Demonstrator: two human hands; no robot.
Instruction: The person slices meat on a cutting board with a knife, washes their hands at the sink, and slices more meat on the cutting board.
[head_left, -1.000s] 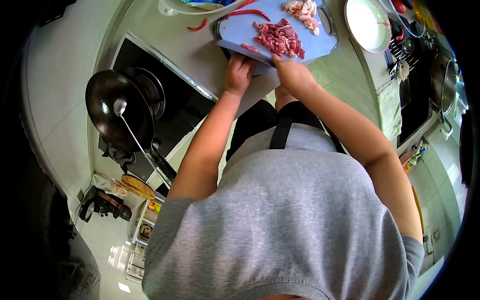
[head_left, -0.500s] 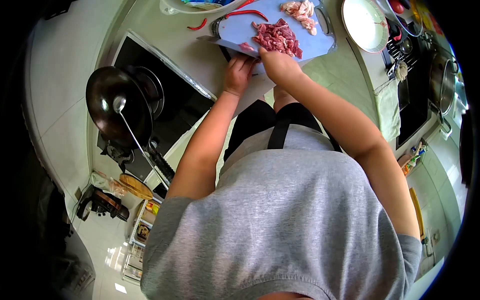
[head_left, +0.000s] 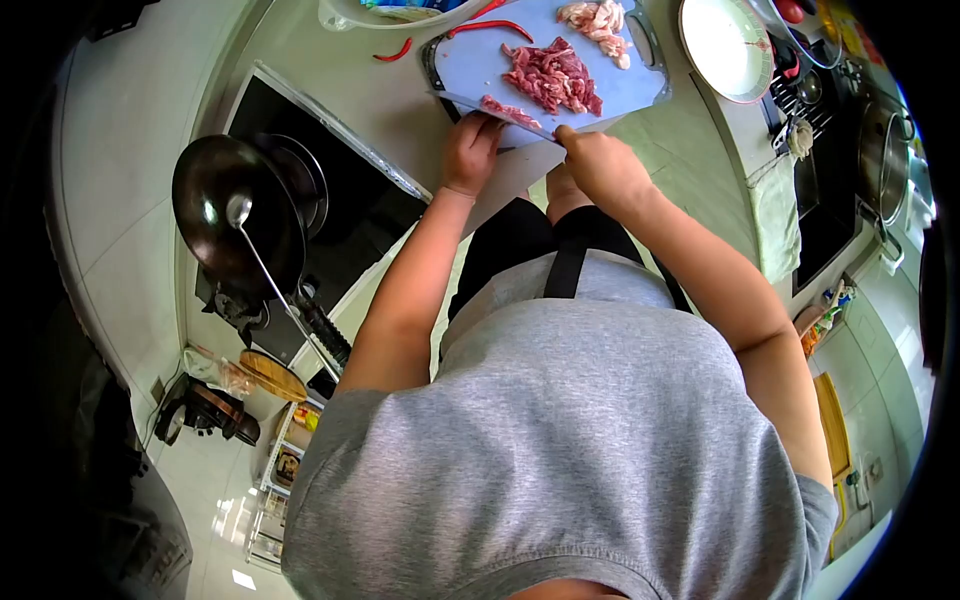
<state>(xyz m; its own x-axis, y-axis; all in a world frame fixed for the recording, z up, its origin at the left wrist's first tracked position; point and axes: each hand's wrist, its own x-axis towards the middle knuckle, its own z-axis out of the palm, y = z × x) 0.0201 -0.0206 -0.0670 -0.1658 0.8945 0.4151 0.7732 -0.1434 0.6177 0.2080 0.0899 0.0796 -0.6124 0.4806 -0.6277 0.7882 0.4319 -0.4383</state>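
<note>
My right hand (head_left: 605,172) is closed round the handle of a kitchen knife (head_left: 492,111), whose blade points left across the near edge of the blue cutting board (head_left: 476,68). Just beyond the blade lie a few strips of red meat (head_left: 512,110). Close against the knife's near side, my left hand (head_left: 471,154) has its fingers bent and pressed together; what is under the fingertips is hidden. A heap of cut red meat (head_left: 553,76) sits mid-board, with pale fatty meat (head_left: 600,30) farther back. A red chili (head_left: 492,27) lies across the board's far left corner.
Another chili (head_left: 393,50) is on the counter beside a white basin (head_left: 345,14). A white plate (head_left: 726,50) stands to the right. On the left are a dark wok (head_left: 210,215) with a long-handled ladle (head_left: 239,209) and a black cooktop (head_left: 350,190). A pot (head_left: 884,165) stands far right.
My right hand has drawn the knife back to the right and towards me. More of the meat strips beyond the blade now shows. The left hand has shifted only slightly.
</note>
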